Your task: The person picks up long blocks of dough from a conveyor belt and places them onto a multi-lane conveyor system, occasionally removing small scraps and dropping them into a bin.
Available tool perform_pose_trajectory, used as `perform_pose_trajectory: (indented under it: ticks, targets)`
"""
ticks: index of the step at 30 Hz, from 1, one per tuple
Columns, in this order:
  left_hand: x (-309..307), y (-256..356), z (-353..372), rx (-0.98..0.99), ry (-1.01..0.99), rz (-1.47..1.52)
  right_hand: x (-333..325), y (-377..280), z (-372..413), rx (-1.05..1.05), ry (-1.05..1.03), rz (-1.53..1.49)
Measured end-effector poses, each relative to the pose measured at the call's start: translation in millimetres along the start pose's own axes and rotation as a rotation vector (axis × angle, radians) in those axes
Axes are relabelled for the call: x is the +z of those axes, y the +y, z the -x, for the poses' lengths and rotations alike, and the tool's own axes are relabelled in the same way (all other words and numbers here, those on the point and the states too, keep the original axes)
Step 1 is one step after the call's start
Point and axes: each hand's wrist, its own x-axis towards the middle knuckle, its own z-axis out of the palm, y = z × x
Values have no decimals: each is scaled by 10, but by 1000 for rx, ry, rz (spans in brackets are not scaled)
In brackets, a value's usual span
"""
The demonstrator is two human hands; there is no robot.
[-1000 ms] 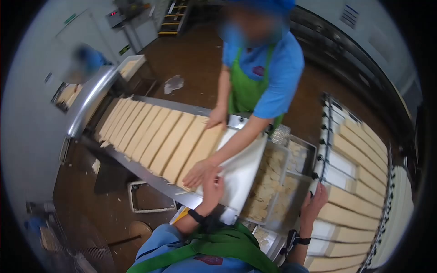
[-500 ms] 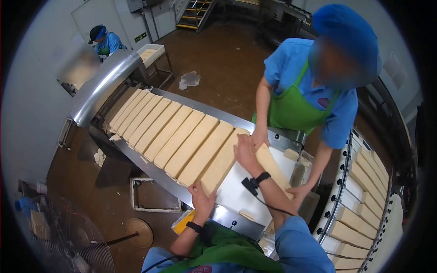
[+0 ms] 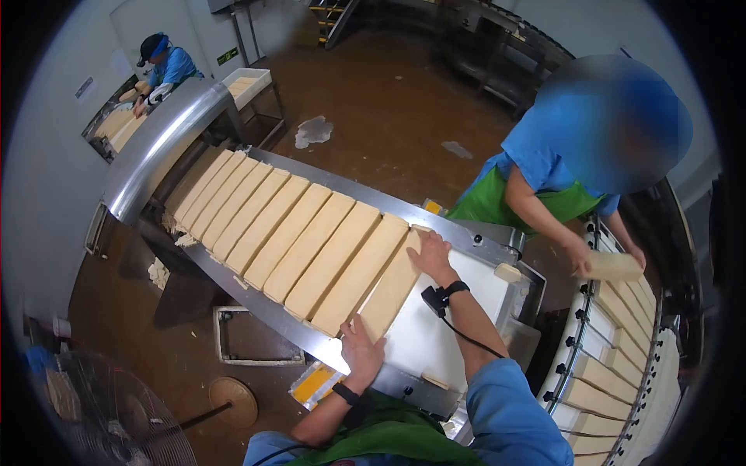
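Observation:
A row of long pale slabs [image 3: 299, 242], which look like dough, lies crosswise on a conveyor with a white belt [image 3: 435, 330]. My left hand [image 3: 362, 353] is at the near end of the last slab [image 3: 395, 289], its fingers against that end. At the same slab's far end, my right hand [image 3: 432, 258] has its fingers bent over the corner. The slab rests flat on the belt between my hands. Both wrists wear black bands, and a cable runs from the right one.
At right, a co-worker [image 3: 559, 167] holds another slab [image 3: 614, 266] over a curved roller-edged conveyor [image 3: 571, 353] bearing several slabs. A metal hood [image 3: 167, 140] arches over the belt's far end. A fan [image 3: 124, 404] stands lower left. Another person [image 3: 172, 66] works behind.
The co-worker has lifted the slab off the belt's end and carried it right, over the curved conveyor. My hands stay at the last slab's ends, a little lower and further right in view.

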Motion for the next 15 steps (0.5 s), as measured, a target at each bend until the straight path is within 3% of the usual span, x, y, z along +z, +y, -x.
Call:
perform_pose_trajectory:
  ticks: [4, 8, 10, 11, 13, 14, 15]
  targets:
    - [-11, 86, -31, 50, -61, -99, -114, 574, 411, -55, 160, -118]
    - [56, 165, -102, 260, -236, -93, -411, 1064, 1216, 237, 318, -78]
    - [124, 216, -141, 424, -278, -93, -647, 1120, 1509, 340, 266, 4]
    - [138, 249, -146, 418, -285, -168, -729, 1158, 1639, 399, 241, 46]
    - [134, 340, -168, 427, -300, -317, -659, 1250, 1787, 303, 423, 90]
    - [132, 410, -156, 328, -351, -410, -586, 1305, 1825, 259, 505, 89]
    - [278, 244, -209, 363, -360, -353, -408, 1354, 1837, 363, 445, -34]
